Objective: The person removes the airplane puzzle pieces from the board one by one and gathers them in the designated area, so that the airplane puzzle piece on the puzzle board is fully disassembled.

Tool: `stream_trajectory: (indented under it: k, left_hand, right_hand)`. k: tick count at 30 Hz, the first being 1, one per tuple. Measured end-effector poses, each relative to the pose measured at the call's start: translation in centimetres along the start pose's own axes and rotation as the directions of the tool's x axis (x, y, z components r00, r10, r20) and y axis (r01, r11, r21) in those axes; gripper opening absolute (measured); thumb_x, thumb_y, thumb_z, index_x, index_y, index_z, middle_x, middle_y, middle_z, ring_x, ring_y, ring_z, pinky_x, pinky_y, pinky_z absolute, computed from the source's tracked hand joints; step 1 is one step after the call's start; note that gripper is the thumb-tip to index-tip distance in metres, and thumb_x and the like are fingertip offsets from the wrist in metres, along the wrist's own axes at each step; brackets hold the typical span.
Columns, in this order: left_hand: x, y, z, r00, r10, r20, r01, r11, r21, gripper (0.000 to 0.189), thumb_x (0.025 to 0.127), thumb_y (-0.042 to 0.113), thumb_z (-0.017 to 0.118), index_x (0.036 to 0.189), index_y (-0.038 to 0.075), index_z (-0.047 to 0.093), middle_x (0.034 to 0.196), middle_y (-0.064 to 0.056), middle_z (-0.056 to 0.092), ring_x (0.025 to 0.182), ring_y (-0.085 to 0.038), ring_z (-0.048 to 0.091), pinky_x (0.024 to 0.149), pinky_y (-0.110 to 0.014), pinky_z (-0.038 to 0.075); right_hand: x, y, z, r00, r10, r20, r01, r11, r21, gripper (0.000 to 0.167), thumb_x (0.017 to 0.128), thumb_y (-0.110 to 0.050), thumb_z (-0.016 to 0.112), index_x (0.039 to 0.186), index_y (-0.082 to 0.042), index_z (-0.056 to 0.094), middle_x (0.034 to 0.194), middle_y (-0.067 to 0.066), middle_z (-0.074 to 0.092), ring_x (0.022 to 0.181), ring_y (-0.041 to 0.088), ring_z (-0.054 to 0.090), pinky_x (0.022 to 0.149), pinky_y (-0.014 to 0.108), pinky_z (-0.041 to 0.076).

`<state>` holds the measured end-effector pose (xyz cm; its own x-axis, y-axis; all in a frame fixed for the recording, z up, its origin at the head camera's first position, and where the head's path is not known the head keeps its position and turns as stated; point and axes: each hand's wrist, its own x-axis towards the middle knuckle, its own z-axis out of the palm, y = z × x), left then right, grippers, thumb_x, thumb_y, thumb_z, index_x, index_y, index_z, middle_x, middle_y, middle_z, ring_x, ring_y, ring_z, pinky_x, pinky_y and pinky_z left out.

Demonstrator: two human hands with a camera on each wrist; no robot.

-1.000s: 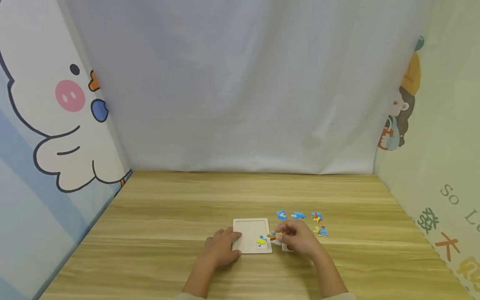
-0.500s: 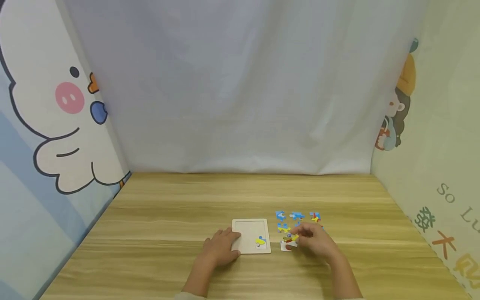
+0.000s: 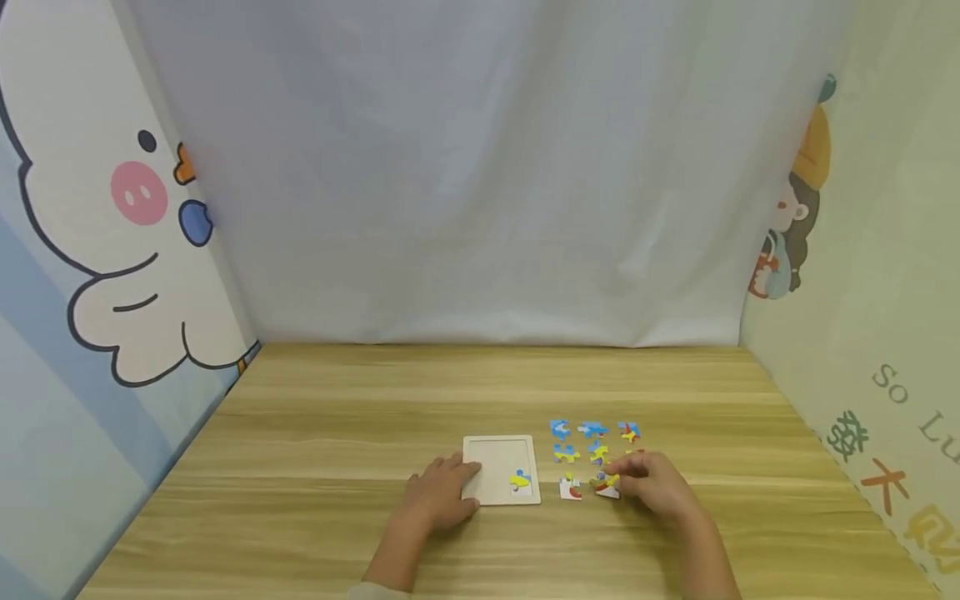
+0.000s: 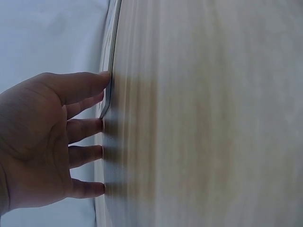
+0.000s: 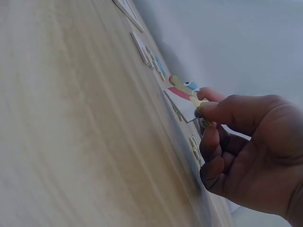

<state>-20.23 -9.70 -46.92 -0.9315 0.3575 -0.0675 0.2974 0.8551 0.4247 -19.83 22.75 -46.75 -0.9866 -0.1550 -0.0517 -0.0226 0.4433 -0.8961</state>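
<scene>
My left hand (image 3: 441, 493) rests at the left edge of a pale wooden puzzle tray (image 3: 474, 497), fingers spread and fairly straight; in the left wrist view the thumb touches the tray's edge and the other fingertips meet the table. One puzzle piece (image 3: 521, 482), yellow, blue and white, lies in the tray's lower right corner. To the right, my right hand (image 3: 660, 485) pinches another puzzle piece (image 5: 182, 101) between thumb and fingers. That piece is white with red, yellow and a printed eye, and is held tilted close over the table.
Loose puzzle pieces lie in rows right of the tray: blue ones (image 3: 592, 429) at the back, yellow-and-blue ones (image 3: 566, 454) in the middle, and a white-and-red one (image 3: 570, 487) in front. A grey-white curtain (image 3: 480, 208) hangs behind the wooden table (image 3: 337, 400).
My right hand has moved right with the pinched piece, from the tray's right edge past the white-and-red piece. The left hand stays at the tray, and the piece in its corner is unmoved.
</scene>
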Motion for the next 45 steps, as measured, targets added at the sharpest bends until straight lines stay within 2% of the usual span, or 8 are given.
stream_trajectory:
  k: [7,14,19,26,28,31,40,45]
  left_hand:
    - [-0.1,-0.1,0.0,1.0,-0.01,0.004,0.01,1.0,-0.005,0.048,0.085,0.026,0.065,0.13,0.011,0.055,0.14,-0.018,0.041,0.127,-0.043,0.032,0.091,-0.07,0.026]
    - [0.0,0.1,-0.1,1.0,-0.012,0.01,0.013,1.0,-0.016,0.048,0.085,0.026,0.066,0.129,0.01,0.055,0.139,-0.018,0.041,0.127,-0.044,0.032,0.091,-0.07,0.025]
    - [0.1,0.2,-0.2,1.0,-0.014,0.008,0.014,0.999,-0.033,0.048,0.085,0.025,0.066,0.13,0.011,0.055,0.14,-0.018,0.04,0.128,-0.043,0.031,0.093,-0.07,0.024]
    - [-0.1,0.2,-0.4,1.0,-0.007,0.008,0.007,1.0,-0.027,0.048,0.084,0.024,0.067,0.128,0.01,0.056,0.139,-0.019,0.041,0.127,-0.045,0.031,0.091,-0.071,0.024]
    - [-0.2,0.2,-0.4,1.0,-0.008,0.012,0.008,1.0,-0.03,0.047,0.084,0.024,0.067,0.128,0.009,0.056,0.139,-0.019,0.041,0.127,-0.045,0.031,0.091,-0.071,0.025]
    - [-0.3,0.2,-0.4,1.0,-0.007,0.011,0.007,0.999,-0.04,0.047,0.084,0.024,0.066,0.128,0.009,0.056,0.139,-0.019,0.041,0.127,-0.044,0.031,0.091,-0.07,0.025]
    - [0.0,0.3,-0.2,1.0,0.006,0.009,-0.006,1.0,-0.03,0.048,0.084,0.025,0.066,0.129,0.011,0.055,0.14,-0.017,0.041,0.127,-0.043,0.033,0.091,-0.07,0.026]
    - [-0.2,0.2,-0.3,1.0,-0.009,0.017,0.009,0.999,-0.043,0.048,0.085,0.024,0.066,0.129,0.011,0.055,0.141,-0.017,0.04,0.128,-0.042,0.031,0.091,-0.07,0.025]
  right_hand:
    - [0.2,0.9,0.0,0.999,-0.05,0.016,0.052,0.993,-0.102,0.018,0.078,0.007,0.06,0.095,0.008,0.067,0.091,0.012,0.065,0.076,0.018,0.054,0.063,0.027,0.047]
    - [0.2,0.5,0.2,0.999,-0.047,-0.021,0.043,0.985,-0.169,0.018,0.076,0.008,0.06,0.091,0.005,0.069,0.09,0.012,0.066,0.076,0.017,0.054,0.066,0.03,0.047]
    - [0.3,0.3,0.1,0.998,-0.031,-0.062,0.018,0.98,-0.197,0.02,0.075,0.006,0.064,0.094,0.004,0.068,0.08,0.006,0.063,0.074,0.017,0.053,0.067,0.032,0.044]
    - [0.0,0.1,0.7,0.995,0.004,-0.102,-0.022,0.984,-0.176,0.024,0.077,0.007,0.063,0.101,0.004,0.066,0.072,0.003,0.056,0.069,0.017,0.051,0.065,0.031,0.044]
    - [-0.1,-0.1,1.0,0.994,-0.002,-0.112,-0.017,0.986,-0.168,0.024,0.078,0.008,0.062,0.101,0.004,0.065,0.072,0.003,0.056,0.07,0.017,0.052,0.064,0.031,0.045]
    - [-0.2,-0.5,1.6,0.991,-0.059,-0.116,0.04,0.986,-0.164,0.023,0.078,0.007,0.062,0.101,0.004,0.065,0.075,0.003,0.058,0.073,0.017,0.055,0.065,0.03,0.047]
    - [0.2,-1.8,3.5,0.993,-0.107,-0.053,0.102,0.991,-0.086,0.024,0.082,0.0,0.064,0.105,0.005,0.063,0.083,0.006,0.059,0.074,0.018,0.057,0.065,0.029,0.049]
    - [0.8,-2.3,5.1,0.991,-0.135,0.008,0.135,0.99,-0.05,0.026,0.083,-0.003,0.065,0.107,0.006,0.061,0.086,0.007,0.059,0.075,0.019,0.058,0.063,0.029,0.051]
